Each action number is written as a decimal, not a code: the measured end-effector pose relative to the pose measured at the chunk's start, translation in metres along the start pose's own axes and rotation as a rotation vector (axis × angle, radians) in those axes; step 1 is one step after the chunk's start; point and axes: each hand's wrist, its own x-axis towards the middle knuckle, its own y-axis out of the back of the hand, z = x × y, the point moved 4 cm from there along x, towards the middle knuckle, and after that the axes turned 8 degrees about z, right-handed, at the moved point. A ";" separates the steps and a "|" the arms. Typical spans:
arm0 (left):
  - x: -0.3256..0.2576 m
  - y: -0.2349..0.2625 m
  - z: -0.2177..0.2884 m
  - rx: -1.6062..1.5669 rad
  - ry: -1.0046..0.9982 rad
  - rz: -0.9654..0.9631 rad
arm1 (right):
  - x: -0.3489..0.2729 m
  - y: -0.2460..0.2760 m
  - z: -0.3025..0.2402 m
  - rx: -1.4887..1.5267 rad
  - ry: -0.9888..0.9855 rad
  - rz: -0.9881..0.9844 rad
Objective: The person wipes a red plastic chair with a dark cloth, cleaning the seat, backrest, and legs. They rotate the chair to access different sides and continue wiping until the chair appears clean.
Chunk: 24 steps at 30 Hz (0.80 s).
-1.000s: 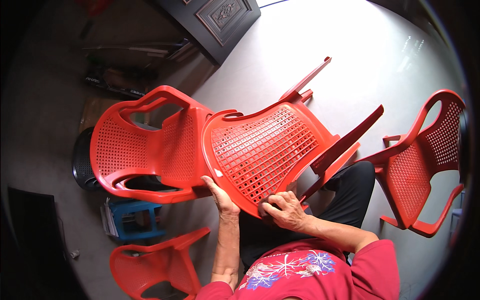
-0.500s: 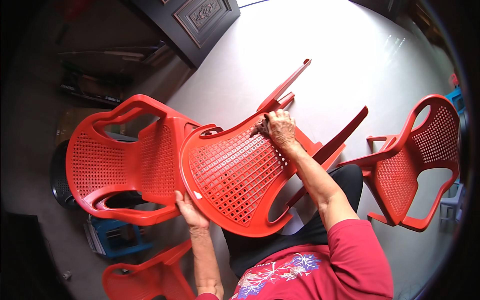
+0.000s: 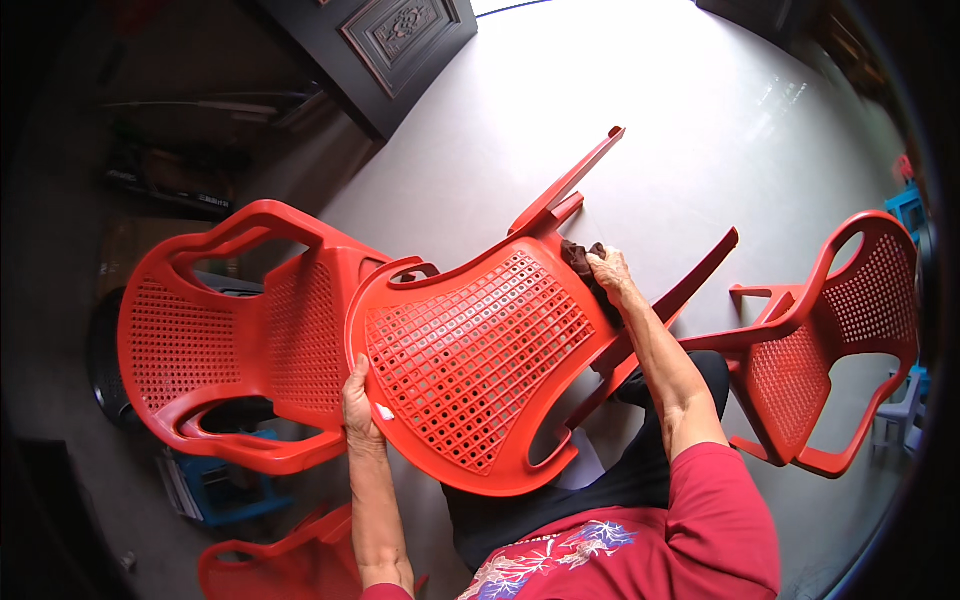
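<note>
A red plastic armchair [image 3: 470,360] with a grid of holes in its backrest lies tipped over in front of me, its legs pointing away to the upper right. My left hand [image 3: 361,405] grips the left rim of that backrest, thumb on top, close to a small white mark; the fingers beneath are hidden. My right hand [image 3: 608,270] is closed on a dark brown cloth [image 3: 582,264], pressed against the chair's far right part, beyond the backrest holes.
Another red armchair [image 3: 300,330] stands at left, touching or close to the tipped one. A third red chair [image 3: 800,350] is at right, and part of another [image 3: 290,565] at lower left. Blue stools [image 3: 230,485] sit low at left. A dark carved door [image 3: 400,45] stands at the top.
My right hand has slid with the cloth from the backrest's upper holes toward the far right part. The backrest has shifted slightly left and down, my left hand still at its rim.
</note>
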 end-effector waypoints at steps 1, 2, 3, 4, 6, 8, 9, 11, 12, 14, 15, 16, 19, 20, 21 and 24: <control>-0.005 -0.012 -0.002 0.053 -0.059 0.010 | 0.004 0.002 -0.003 0.063 0.034 0.010; -0.010 -0.023 -0.002 0.115 -0.117 0.018 | 0.011 0.001 -0.005 0.130 0.044 -0.010; -0.015 -0.026 -0.001 0.193 -0.208 0.072 | 0.014 0.000 -0.012 0.219 0.088 -0.019; -0.025 -0.032 -0.003 0.228 -0.292 0.093 | 0.018 0.000 -0.019 0.307 0.131 -0.028; -0.042 -0.052 -0.009 0.324 -0.479 0.161 | 0.028 0.004 -0.032 0.334 0.180 0.006; -0.057 -0.069 -0.022 0.403 -0.566 0.217 | 0.037 0.011 -0.034 0.449 0.271 0.077; -0.064 -0.075 -0.030 0.470 -0.624 0.221 | 0.035 0.015 -0.039 0.345 0.276 0.127; -0.080 -0.089 -0.045 0.578 -0.698 0.243 | 0.022 0.026 -0.051 0.186 0.288 0.236; -0.089 -0.102 -0.052 0.603 -0.777 0.203 | 0.007 0.030 -0.060 0.160 0.280 0.282; -0.102 -0.110 -0.063 0.695 -0.774 0.187 | -0.024 0.051 -0.072 -0.038 0.325 0.513; -0.109 -0.112 -0.068 0.709 -0.764 0.193 | -0.050 0.057 -0.087 -0.041 0.403 0.569; -0.114 -0.114 -0.073 0.721 -0.747 0.194 | -0.080 0.069 -0.104 -0.050 0.479 0.632; -0.120 -0.106 -0.088 0.746 -0.809 0.147 | -0.154 0.083 -0.145 0.104 0.791 0.522; -0.119 -0.104 -0.093 0.749 -0.842 0.118 | -0.178 0.082 -0.157 0.144 0.896 0.448; -0.124 -0.110 -0.099 0.736 -0.781 0.107 | -0.208 0.081 -0.168 0.217 0.960 0.362; -0.135 -0.098 -0.116 0.856 -0.692 0.190 | -0.296 0.085 -0.199 0.508 1.147 0.093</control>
